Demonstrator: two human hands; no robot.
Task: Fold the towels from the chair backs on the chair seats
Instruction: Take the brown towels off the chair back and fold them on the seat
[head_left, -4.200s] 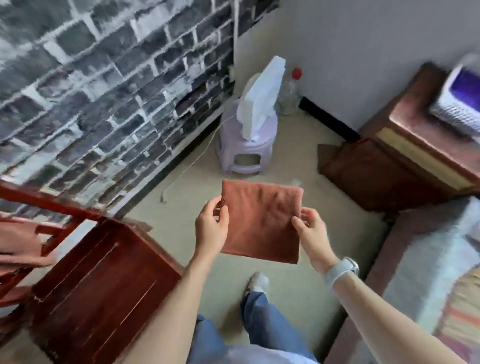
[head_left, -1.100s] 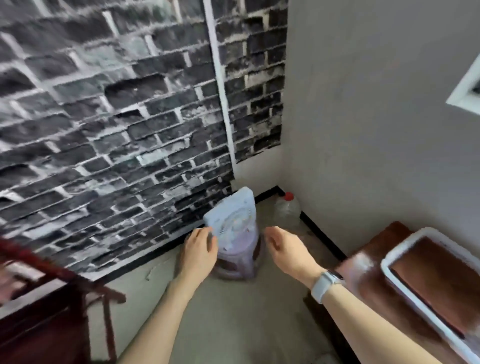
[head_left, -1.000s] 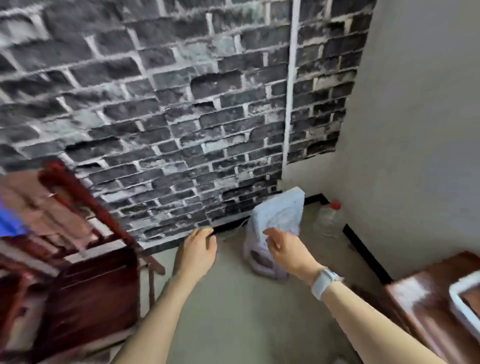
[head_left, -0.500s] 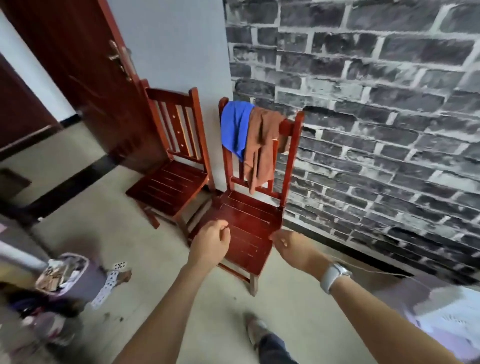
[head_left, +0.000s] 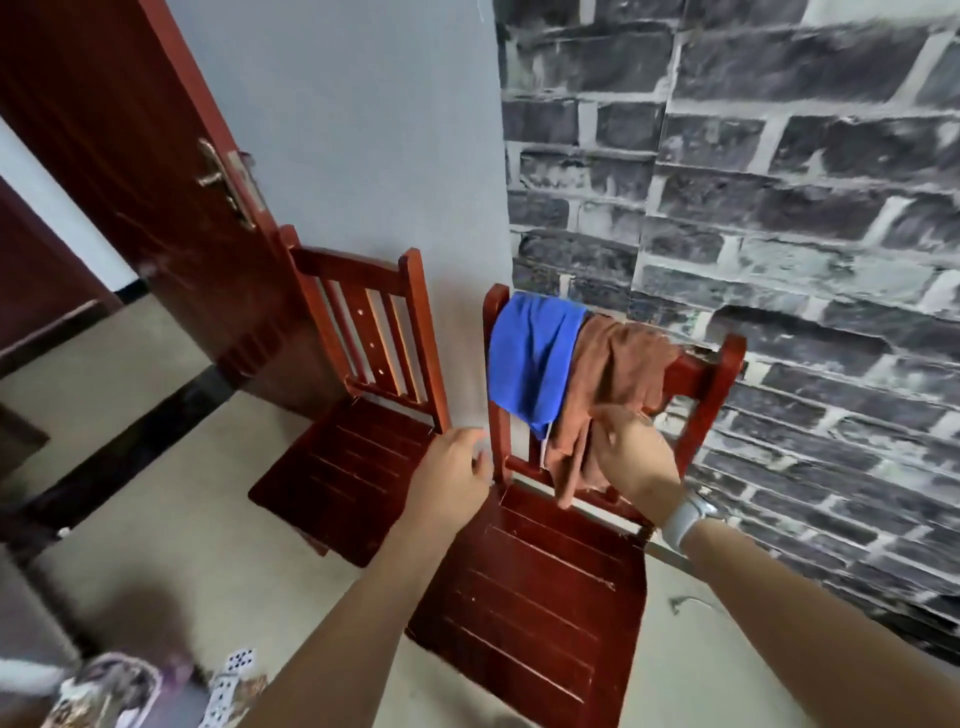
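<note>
Two red wooden chairs stand against the wall. The right chair (head_left: 535, 587) carries a blue towel (head_left: 530, 358) and a crumpled brown towel (head_left: 618, 364) side by side over its top rail. Its seat is bare. My right hand (head_left: 639, 462) is at the brown towel's lower folds with its back toward me; the fingertips are hidden in the cloth. My left hand (head_left: 452, 478) hovers beside the chair's left post, fingers loosely curled and holding nothing. The left chair (head_left: 348, 467) has no towel on its back or seat.
A dark red door (head_left: 130, 156) stands to the left of the chairs. A black brick-pattern wall (head_left: 779, 208) runs behind and to the right. A patterned container (head_left: 104, 691) and playing cards (head_left: 239, 660) lie on the floor at the bottom left.
The folded brown towel I held earlier is gone from my hands. My view swung left to the chairs. Both hands rose from over the seat, the right one reaching the hanging brown towel.
</note>
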